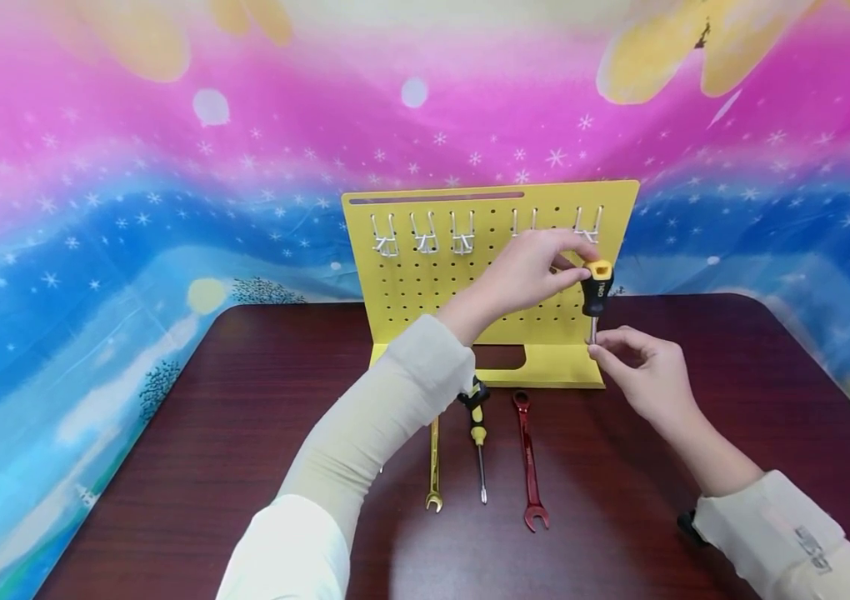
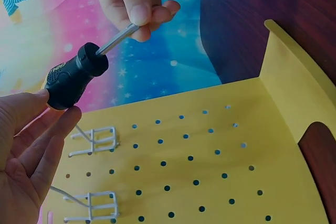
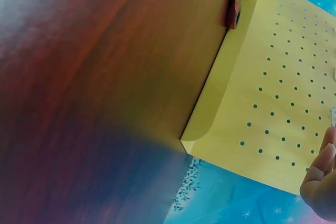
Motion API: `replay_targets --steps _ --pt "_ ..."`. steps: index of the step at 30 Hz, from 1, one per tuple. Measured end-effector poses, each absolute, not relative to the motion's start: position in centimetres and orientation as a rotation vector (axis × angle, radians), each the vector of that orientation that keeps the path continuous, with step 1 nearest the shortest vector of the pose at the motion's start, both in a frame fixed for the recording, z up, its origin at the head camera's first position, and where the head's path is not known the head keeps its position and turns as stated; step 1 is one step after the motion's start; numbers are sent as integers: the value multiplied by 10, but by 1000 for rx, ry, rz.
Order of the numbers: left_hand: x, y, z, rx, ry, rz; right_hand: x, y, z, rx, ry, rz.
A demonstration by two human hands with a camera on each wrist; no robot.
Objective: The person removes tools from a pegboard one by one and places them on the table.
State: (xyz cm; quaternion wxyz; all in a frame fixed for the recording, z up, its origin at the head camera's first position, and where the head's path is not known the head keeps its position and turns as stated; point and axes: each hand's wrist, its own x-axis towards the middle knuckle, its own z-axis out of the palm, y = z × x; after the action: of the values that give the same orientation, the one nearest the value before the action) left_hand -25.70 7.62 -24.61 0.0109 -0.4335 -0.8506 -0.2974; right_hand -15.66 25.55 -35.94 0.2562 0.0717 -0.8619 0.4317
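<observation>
A stubby screwdriver (image 1: 596, 296) with a black and yellow handle is held upright before the right part of a yellow pegboard (image 1: 440, 300). My left hand (image 1: 526, 268) pinches the handle near its top end. Lower down, my right hand (image 1: 644, 371) pinches the tip of the metal shaft between thumb and fingers. In the left wrist view, the bare shaft (image 2: 116, 39) shows between both hands. White double hooks (image 1: 462, 235) line the upper board, and the left hand partly covers those on the right. Only part of the right hand (image 3: 321, 177) enters the right wrist view.
On the dark wooden table (image 1: 260, 400), in front of the board, lie a gold wrench (image 1: 435, 467), a longer black and yellow screwdriver (image 1: 479, 433) and a red wrench (image 1: 529, 467). My left sleeve (image 1: 365, 425) overlaps part of the gold wrench. A colourful cloth (image 1: 132, 167) hangs behind.
</observation>
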Motion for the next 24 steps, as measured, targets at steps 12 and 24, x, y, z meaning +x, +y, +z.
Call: replay_targets --steps 12,24 --pt "-255 74 -269 -1367 -2677 -1026 -143 259 -371 230 -2442 1067" --pt "-252 69 -294 -1405 -2663 -1072 -133 259 -382 280 -2548 1053"
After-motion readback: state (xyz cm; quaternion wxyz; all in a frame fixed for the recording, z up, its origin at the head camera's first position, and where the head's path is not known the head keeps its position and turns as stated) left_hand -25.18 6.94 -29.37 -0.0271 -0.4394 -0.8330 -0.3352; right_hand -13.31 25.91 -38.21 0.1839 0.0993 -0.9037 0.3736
